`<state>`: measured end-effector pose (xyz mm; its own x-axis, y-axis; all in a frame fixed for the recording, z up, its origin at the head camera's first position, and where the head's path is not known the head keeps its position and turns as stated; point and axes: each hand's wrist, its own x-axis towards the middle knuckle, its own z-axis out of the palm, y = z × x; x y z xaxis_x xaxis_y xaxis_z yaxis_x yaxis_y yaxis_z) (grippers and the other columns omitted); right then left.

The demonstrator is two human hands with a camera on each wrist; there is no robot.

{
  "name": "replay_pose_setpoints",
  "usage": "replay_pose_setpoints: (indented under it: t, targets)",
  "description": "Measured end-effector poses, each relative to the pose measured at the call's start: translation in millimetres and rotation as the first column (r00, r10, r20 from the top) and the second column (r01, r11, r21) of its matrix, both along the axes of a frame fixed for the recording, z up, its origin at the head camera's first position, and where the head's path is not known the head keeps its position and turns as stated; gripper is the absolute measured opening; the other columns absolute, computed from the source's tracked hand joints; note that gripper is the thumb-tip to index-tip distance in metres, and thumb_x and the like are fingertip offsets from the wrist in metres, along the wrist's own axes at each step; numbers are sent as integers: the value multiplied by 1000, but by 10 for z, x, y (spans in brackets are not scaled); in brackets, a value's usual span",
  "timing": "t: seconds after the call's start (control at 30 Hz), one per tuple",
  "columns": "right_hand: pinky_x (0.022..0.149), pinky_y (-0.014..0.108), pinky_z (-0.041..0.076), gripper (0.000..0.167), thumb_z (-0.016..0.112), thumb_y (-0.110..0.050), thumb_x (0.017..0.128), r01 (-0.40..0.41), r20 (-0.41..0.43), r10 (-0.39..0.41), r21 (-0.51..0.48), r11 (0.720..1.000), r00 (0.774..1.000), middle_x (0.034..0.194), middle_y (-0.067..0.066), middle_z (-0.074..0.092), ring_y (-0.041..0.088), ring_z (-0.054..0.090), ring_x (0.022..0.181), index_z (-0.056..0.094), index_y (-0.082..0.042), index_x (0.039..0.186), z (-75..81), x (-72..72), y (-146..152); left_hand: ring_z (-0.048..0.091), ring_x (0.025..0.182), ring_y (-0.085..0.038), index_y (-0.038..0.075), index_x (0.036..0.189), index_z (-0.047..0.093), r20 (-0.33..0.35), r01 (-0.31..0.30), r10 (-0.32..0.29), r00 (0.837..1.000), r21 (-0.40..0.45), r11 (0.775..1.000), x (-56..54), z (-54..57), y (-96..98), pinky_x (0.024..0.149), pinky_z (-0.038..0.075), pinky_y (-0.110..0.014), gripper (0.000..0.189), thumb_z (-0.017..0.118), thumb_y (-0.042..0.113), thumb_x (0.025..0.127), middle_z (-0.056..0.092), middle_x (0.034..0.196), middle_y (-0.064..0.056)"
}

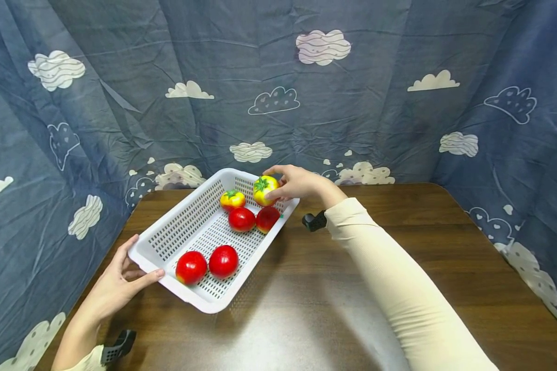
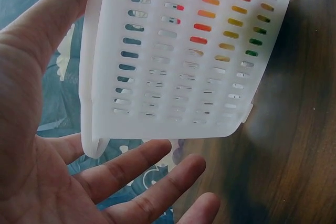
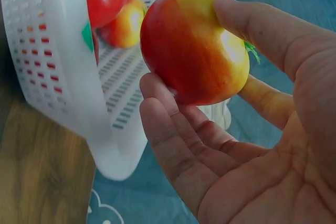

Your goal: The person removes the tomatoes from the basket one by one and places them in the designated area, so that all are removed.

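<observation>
A white perforated plastic basket (image 1: 155, 257) holds several red and yellow tomatoes, among them a red tomato (image 1: 191, 267) near its left end and a yellow-topped tomato (image 1: 232, 200) towards the back. My left hand (image 1: 113, 283) grips the rim at the basket's left end, thumb on the near side. In the left wrist view, some of its fingers (image 2: 173, 182) extend past the basket wall. Above the far right corner, my right hand (image 1: 301, 183) pinches another tomato (image 3: 194, 45), red and yellow with a green leafy top, between thumb and fingers.
A brown wooden table (image 1: 399, 247) lies underneath. Behind it and along both sides hangs a dark blue cloth (image 1: 223, 62) printed with clouds. A small green patch (image 3: 87, 36) shows at the basket's rim.
</observation>
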<state>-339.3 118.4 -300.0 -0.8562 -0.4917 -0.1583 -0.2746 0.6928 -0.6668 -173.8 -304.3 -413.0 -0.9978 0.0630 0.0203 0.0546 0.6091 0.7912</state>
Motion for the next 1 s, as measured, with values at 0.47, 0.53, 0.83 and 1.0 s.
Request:
replay_pose_setpoints:
  t: [0.47, 0.53, 0.83, 1.0]
  targets:
    - [69, 23, 52, 68, 78, -29, 100, 30, 5, -30, -20, 999, 1000, 117, 19, 67, 20, 64, 83, 48, -17, 160, -14, -47, 320, 74, 113, -31, -1, 171, 0, 8, -1, 1, 1000, -10, 1000, -13, -6, -1, 77, 54, -19, 112, 82, 17, 96, 55, 150, -37]
    - [69, 23, 52, 67, 77, -29, 100, 33, 5, -33, -19, 999, 999, 116, 18, 66, 18, 63, 80, 48, -17, 159, -25, -52, 364, 74, 108, -18, 0, 171, 0, 11, -1, 1, 1000, -7, 1000, -10, -6, -3, 77, 54, -19, 112, 82, 17, 96, 55, 150, -36]
    - [71, 22, 55, 68, 78, -28, 100, 46, 2, -46, -35, 998, 999, 111, 17, 65, 15, 63, 80, 48, -13, 159, -55, -46, 538, 74, 109, -19, 2, 171, 0, 8, 4, -4, 1000, 4, 1000, 10, 8, -1, 77, 55, -21, 114, 83, 21, 96, 57, 149, -36]
    - [73, 21, 56, 68, 78, -27, 99, 59, 9, -59, -52, 997, 998, 110, 16, 63, 19, 64, 85, 49, -12, 159, -75, -29, 624, 68, 100, 3, 3, 172, 0, 11, 7, -7, 1000, 16, 1000, 20, 10, 4, 78, 54, -21, 115, 83, 23, 95, 57, 149, -35]
